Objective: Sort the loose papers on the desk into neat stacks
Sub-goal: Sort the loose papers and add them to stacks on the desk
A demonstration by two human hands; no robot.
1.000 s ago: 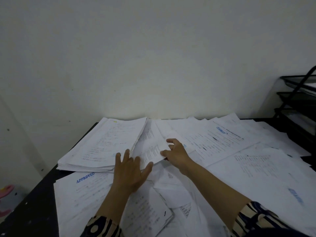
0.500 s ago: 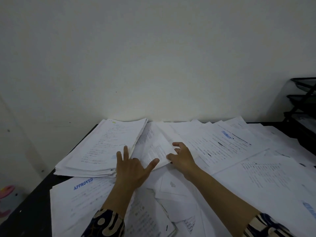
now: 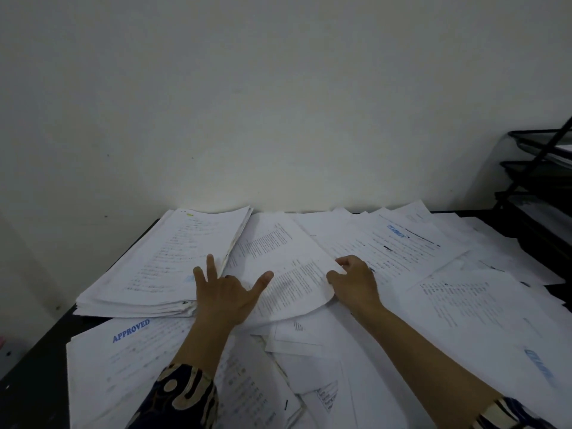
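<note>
Both hands work at one printed sheet [image 3: 288, 274] lying mid-counter, its long axis running from near-left to far-right, text lines crossing it. Left hand [image 3: 226, 292] lies flat, fingers spread and straight, palm pressing the sheet's near-left part, two fingers reaching onto the thick stack [image 3: 173, 261] at the far left. Right hand [image 3: 353, 281] pinches the sheet's curling right edge. Near-left, a page stamped "APPROVED" [image 3: 130, 331] in blue lies on the black counter [image 3: 34, 366]. Other blue stamps are unreadable. Loose papers [image 3: 464, 305] overlap rightward toward black wire trays [image 3: 538, 181].
</note>
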